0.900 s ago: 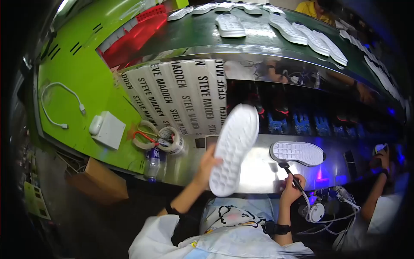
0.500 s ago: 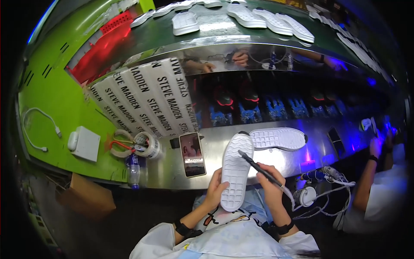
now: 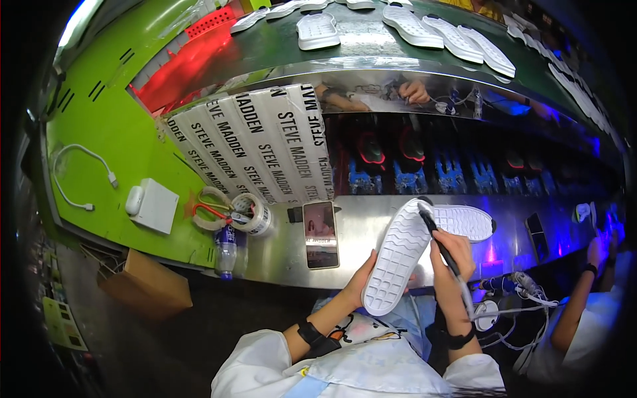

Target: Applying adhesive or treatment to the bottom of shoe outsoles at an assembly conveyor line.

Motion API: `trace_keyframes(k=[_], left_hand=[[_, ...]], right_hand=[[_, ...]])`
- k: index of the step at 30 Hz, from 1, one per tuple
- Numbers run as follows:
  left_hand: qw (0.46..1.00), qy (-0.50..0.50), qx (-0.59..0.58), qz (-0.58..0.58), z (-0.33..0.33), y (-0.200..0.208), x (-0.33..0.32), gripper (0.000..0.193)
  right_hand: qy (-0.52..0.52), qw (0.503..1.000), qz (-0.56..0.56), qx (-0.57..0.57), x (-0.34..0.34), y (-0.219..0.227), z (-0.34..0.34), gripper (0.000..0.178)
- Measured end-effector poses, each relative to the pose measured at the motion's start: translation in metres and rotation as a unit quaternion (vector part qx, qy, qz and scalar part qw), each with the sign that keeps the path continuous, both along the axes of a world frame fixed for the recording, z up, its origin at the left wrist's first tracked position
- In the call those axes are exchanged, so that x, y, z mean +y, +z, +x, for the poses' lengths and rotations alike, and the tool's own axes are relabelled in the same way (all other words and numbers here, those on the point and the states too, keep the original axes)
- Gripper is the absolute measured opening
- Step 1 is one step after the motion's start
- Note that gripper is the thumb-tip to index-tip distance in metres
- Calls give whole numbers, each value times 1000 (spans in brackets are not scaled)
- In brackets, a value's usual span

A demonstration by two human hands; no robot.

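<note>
"Sole (image 3: 396, 265): where exactly?"

"Up off the bench (image 3: 285, 262), near its front edge, tilted, with the grooved face toward the camera and the dark-tipped end pointing away."

"Held how?"

"In the left hand (image 3: 361, 282), wrapped round the near left edge, with most fingers hidden underneath."

"And on the other side?"

"A black tool (image 3: 430, 223), slim as a pen, gripped in the right hand (image 3: 456, 255), with a white cord (image 3: 468, 302) trailing down from it."

"Anything different from a second ago?"

"Plenty. Steady now, after a blurred swing in the left hand. As for the tool, brought over from beside the second sole (image 3: 471, 223) to the held one. Half a second ago, a little lower, on the wavy grooves; now, right up at the far end."

"Touching there?"

"Apparently, at the tip. No telling how hard."

"And the phone (image 3: 320, 235)?"

"In full view on the bench now, after being mostly covered by hand and sole."

"Meaning what for the work?"

"Probably well under way on the held sole, with the far end getting the attention and the left hand acting as a firm rest."

"And the second sole?"

"Left lying on the bench, partly hidden behind the first and apart from the tool, so apparently out of the work for now."
</note>
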State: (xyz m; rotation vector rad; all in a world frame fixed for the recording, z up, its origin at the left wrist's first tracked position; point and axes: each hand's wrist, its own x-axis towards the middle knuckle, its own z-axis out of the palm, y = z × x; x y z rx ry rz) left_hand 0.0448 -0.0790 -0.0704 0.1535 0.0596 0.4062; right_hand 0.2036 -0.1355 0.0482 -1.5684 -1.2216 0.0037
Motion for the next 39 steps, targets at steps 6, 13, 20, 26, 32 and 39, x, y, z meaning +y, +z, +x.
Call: trace_keyframes(k=[6,13,20,26,32,39], left_hand=[[995,36,59,-76,7,-8,19,57],[995,59,75,30,6,-7,39,54],[995,25,-85,-49,14,16,38,59],[998,24,36,-46,7,16,58,58],[994,-83,19,71,7,36,71,54],[928,-267,244,88,26,12,68,40]], right_hand=[[143,984,-23,-102,-19,-3,-41,20],[252,963,-28,-92,-18,-8,-51,24],[332,936,-70,-88,-28,-6,-50,26],[390,903,-165,68,-30,-8,-40,18],[391,878,-192,197,-24,-6,-15,14],[493,823,-258,116,-20,-7,-1,16]])
